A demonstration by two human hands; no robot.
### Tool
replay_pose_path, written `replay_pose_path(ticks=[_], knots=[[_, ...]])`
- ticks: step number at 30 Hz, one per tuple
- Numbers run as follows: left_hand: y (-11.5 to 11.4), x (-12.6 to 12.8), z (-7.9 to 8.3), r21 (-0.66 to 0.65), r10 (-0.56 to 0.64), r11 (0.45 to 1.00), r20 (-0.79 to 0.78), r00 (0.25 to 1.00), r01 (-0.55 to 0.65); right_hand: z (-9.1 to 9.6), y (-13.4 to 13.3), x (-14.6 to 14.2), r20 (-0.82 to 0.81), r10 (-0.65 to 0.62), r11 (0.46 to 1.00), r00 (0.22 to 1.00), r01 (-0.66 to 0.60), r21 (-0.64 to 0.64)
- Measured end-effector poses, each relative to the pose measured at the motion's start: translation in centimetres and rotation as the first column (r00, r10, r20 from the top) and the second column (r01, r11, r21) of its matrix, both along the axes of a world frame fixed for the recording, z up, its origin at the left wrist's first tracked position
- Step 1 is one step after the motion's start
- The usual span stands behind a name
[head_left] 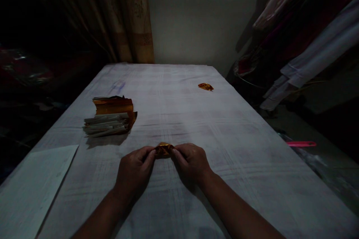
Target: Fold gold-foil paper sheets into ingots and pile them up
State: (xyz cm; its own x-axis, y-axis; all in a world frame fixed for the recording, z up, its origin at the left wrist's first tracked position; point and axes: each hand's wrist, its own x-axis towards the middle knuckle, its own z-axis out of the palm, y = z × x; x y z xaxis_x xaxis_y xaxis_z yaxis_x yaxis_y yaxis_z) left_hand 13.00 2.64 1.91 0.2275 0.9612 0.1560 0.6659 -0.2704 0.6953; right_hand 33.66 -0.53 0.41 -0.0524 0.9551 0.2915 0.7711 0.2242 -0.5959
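Holding folded gold foil paper (164,151) in narrow pinch by opposite ends with left hand (136,168) and right hand (193,161), over plaid cloth (174,108), nearer than foil-paper stack (110,123); best to grip lightly, keep ends level, avoid tearing or skewing folds

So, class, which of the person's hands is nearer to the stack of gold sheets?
Left. From the stack, the left hand is towards the camera and slightly right; the right hand is much farther right.
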Motion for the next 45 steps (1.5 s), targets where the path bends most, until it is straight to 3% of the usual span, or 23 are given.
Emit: replay_pose_path(ticks=[13,25,34,41,45], knots=[[0.0,0.1,0.0,0.094,-0.023,0.995,0.016,1.000,0.021,-0.3,0.1,0.1,0.001,-0.011,1.000,1.000,0.011,0.021],[0.7,0.1,-0.1,-0.064,0.044,0.997,0.071,0.996,-0.039,0.5,0.5,0.5,-0.008,-0.068,0.998,0.998,0.068,-0.017],[1.1,-0.1,-0.4,-0.070,0.032,0.997,0.147,0.989,-0.022,0.5,0.5,0.7,0.063,0.029,0.997,0.998,-0.024,-0.077],[1.4,-0.4,-0.8,-0.161,0.074,0.987,0.311,0.947,-0.025,1.5,1.4,2.4,0.127,-0.092,0.993,0.988,0.100,-0.056],[2.5,-1.8,-0.7,-0.133,0.155,0.985,0.361,0.919,-0.114,3.1,4.8,6.4,0.295,-0.305,0.943,0.905,0.331,-0.041]])
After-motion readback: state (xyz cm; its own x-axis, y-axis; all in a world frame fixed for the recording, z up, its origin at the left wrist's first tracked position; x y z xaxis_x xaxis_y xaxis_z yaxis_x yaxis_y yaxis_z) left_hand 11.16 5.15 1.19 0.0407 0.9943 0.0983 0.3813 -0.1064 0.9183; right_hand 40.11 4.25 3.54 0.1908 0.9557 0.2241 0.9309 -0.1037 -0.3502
